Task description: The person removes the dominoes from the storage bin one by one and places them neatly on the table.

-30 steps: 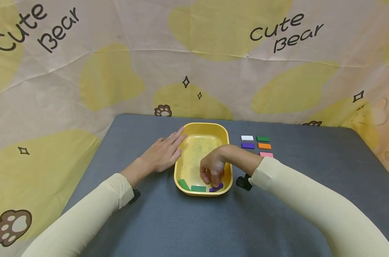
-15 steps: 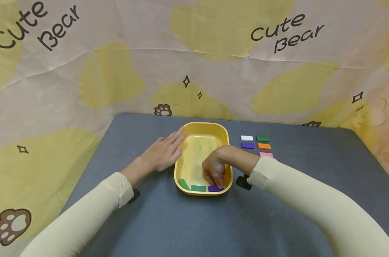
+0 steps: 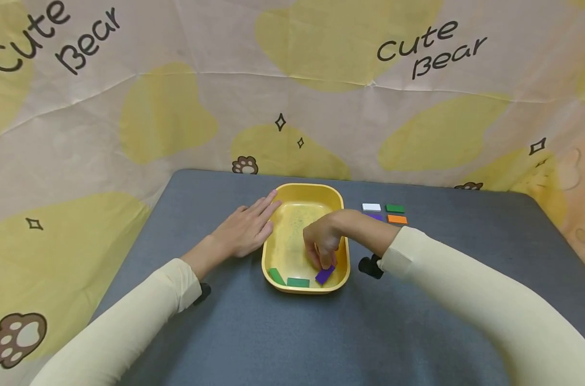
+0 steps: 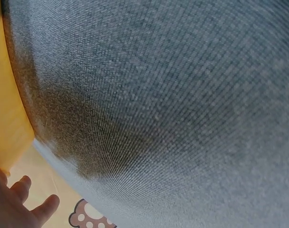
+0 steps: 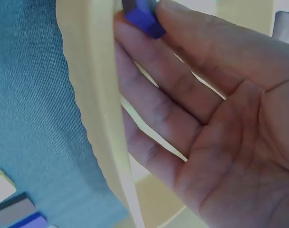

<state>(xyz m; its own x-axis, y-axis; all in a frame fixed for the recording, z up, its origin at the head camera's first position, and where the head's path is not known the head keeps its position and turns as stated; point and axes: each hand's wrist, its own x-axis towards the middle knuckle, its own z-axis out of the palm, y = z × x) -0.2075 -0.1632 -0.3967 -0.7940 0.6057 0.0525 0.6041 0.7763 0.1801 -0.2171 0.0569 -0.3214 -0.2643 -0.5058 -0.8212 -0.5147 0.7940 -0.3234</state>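
My right hand [image 3: 322, 242] reaches down into the yellow plastic tray [image 3: 268, 257] and pinches a small purple rectangular block [image 3: 324, 275] near the tray's front right corner. In the right wrist view the thumb and index fingertip grip that purple block [image 5: 143, 19], the other fingers bent loosely beside the tray wall. My left hand [image 3: 249, 225] lies with straight fingers along the tray's left rim. Two green blocks lie inside at the near end: a slanted green block [image 3: 276, 276] in the left corner and a flat green block [image 3: 298, 282] along the front wall.
Right of the tray on the dark grey table [image 3: 273, 343] lie a white block [image 3: 371, 207], a green block [image 3: 395, 208], an orange block [image 3: 397, 219] and a partly covered purple block [image 3: 376, 216]. A printed cloth [image 3: 321, 123] hangs behind the table.
The purple block lay along the front wall half a second ago and now stands at a slant, drawn slightly back by the right hand. The right forearm now covers the pink block. Left hand unchanged.
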